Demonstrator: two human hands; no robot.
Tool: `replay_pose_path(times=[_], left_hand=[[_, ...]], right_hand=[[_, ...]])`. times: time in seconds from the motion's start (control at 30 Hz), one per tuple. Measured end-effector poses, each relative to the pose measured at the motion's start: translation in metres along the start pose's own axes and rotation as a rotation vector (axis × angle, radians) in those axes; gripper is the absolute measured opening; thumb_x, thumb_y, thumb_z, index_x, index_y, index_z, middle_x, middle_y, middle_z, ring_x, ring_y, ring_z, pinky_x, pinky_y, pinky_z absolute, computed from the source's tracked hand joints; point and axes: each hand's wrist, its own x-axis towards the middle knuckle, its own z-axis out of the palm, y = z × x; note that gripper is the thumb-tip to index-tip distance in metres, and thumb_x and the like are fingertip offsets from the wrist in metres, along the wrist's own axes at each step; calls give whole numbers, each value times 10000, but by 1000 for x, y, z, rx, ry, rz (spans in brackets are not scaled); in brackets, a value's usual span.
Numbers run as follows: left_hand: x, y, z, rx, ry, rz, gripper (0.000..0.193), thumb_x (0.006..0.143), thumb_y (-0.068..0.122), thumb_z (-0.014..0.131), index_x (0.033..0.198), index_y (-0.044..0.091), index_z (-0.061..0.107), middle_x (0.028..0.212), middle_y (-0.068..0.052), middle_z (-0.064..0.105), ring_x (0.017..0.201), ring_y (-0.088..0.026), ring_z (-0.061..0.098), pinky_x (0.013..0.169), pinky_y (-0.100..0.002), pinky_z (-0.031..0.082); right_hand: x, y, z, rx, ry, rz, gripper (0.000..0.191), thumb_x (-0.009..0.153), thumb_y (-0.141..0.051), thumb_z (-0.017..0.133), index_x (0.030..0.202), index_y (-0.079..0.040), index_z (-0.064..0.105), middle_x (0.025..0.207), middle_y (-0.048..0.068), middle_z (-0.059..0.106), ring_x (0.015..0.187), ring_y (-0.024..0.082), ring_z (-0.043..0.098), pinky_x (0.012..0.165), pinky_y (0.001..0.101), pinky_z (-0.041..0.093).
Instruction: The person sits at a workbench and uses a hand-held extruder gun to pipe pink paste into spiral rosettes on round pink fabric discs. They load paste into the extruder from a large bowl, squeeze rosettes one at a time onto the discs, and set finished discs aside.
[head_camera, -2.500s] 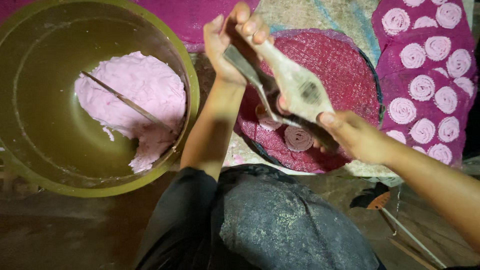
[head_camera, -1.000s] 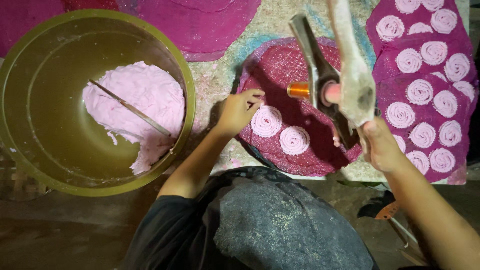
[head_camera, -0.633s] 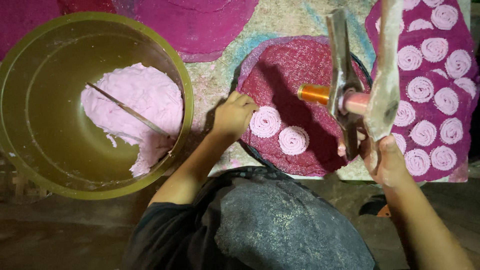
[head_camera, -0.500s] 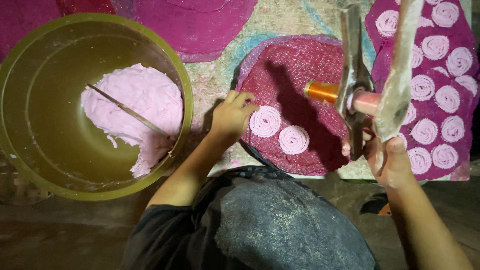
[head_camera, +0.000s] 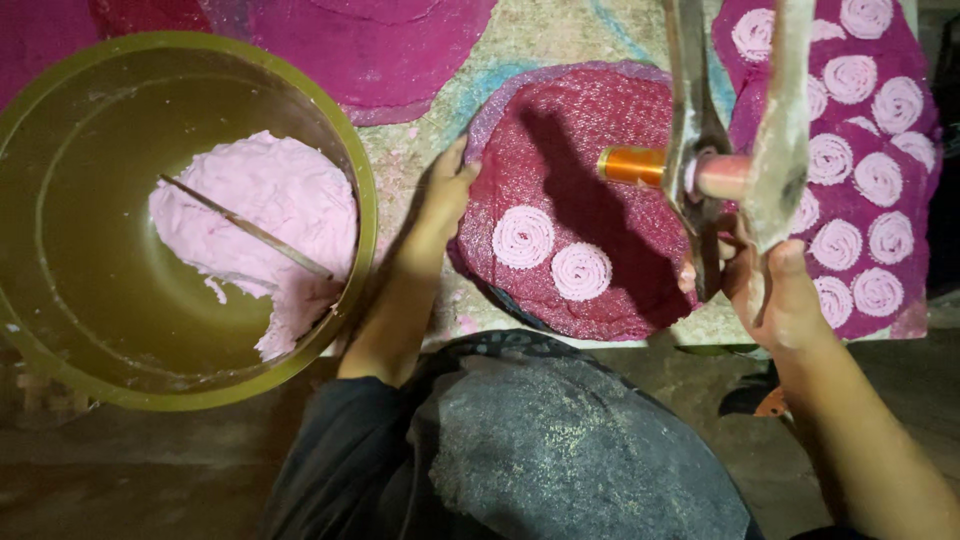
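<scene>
Right hand grips press over red mat; left hand open, flat on mat edge.

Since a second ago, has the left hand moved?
Yes. The left hand slid left off the spirals to the red mat's left edge.

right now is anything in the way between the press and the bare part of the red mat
Nothing visible. The press, held in the right hand, hangs over the right side of the red mat. Two pink spirals lie lower on the mat; the left hand rests at its left edge.
</scene>
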Motion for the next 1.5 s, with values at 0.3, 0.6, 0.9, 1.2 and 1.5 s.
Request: replay_pose_path(times=[0.3, 0.6, 0.9, 1.2, 1.5], left_hand=[[-78, -50, 21, -80, 284, 188, 621, 953, -47, 542, 1549, -40, 364, 1571, -178, 401, 1469, -266, 401, 1237, -399, 285], [-12, 59, 21, -1111, -577, 126, 867, 930, 633, 558, 1511, 14, 385, 1371, -82, 584, 1360, -234, 539, 1233, -425, 378], [38, 52, 22, -1473, -575, 208, 470, 1079, 613, 411, 1018, 167, 548, 896, 33, 567, 941, -157, 574, 1042, -406, 486], [41, 51, 33, -1505, -497, 238, 486, 1053, 612, 389, 953, 169, 564, 821, 45, 557, 860, -147, 556, 945, -392, 502], [30, 85, 16, -1427, -511, 279, 516, 1034, 640, 376, 960, 166, 567, 833, 43, 558, 868, -151, 562, 921, -379, 496]], right_hand=[[2, 30, -44, -117, -31, 121, 1003, 904, -806, 503, 1528, -23, 449, 1195, 126, 642, 996, 237, 631, 852, 402, 516], [51, 37, -20, -217, -355, 731, 674, 964, -556, 331, 1215, -28, 666, 1009, 186, 786, 923, 292, 759, 849, 414, 601], [98, -10, 33, -945, -249, 488, 769, 957, -662, 362, 927, 2, 748, 756, 128, 729, 687, 238, 658, 660, 401, 533], [103, -27, 40, -1031, -215, 492, 748, 952, -662, 376, 856, -11, 731, 653, 96, 648, 606, 205, 582, 590, 378, 467], [91, -40, 55, -906, -237, 488, 741, 949, -650, 372, 838, -10, 727, 642, 98, 670, 592, 194, 602, 567, 357, 476]])
